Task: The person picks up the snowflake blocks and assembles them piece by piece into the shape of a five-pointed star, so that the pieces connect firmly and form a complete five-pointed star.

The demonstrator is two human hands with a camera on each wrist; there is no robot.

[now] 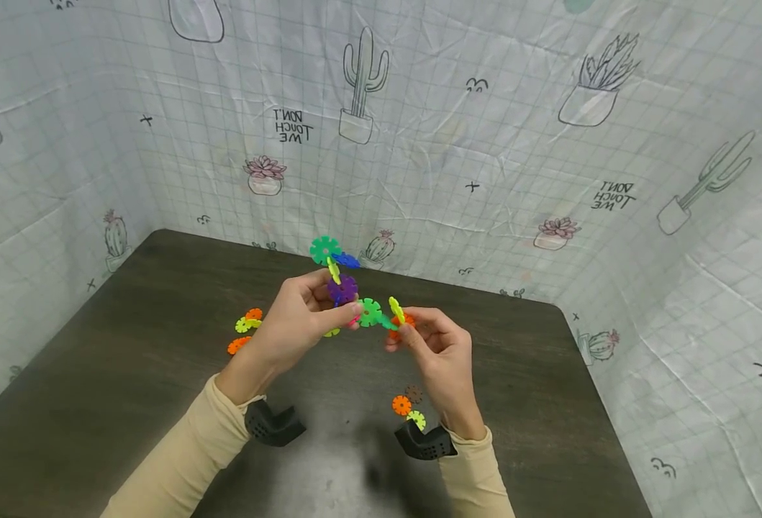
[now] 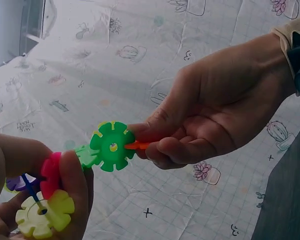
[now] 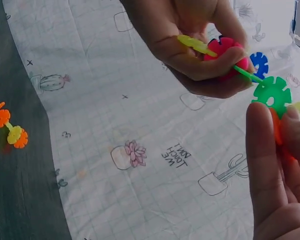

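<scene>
My left hand (image 1: 290,313) grips a chain of interlocking notched plastic discs. Its fingers and thumb hold the pink disc (image 2: 51,175), beside a pale yellow disc (image 2: 32,222). From the far side of this hand rise a purple disc (image 1: 343,289), a blue disc (image 1: 347,260) and a teal disc (image 1: 319,244). Toward the right, two green discs, one of them a flat-facing green disc (image 2: 110,160), bridge the gap between the hands. My right hand (image 1: 448,352) pinches an orange disc (image 2: 137,145) at that end, where a yellow disc (image 1: 396,309) sticks up.
On the dark table (image 1: 516,403), joined orange discs (image 1: 238,346) and yellow ones lie left of my left hand. Near my right wrist lie an orange disc (image 1: 398,411), a brown disc (image 1: 414,393) and a yellow-green disc (image 1: 417,417). A printed cloth (image 1: 419,158) encloses the table.
</scene>
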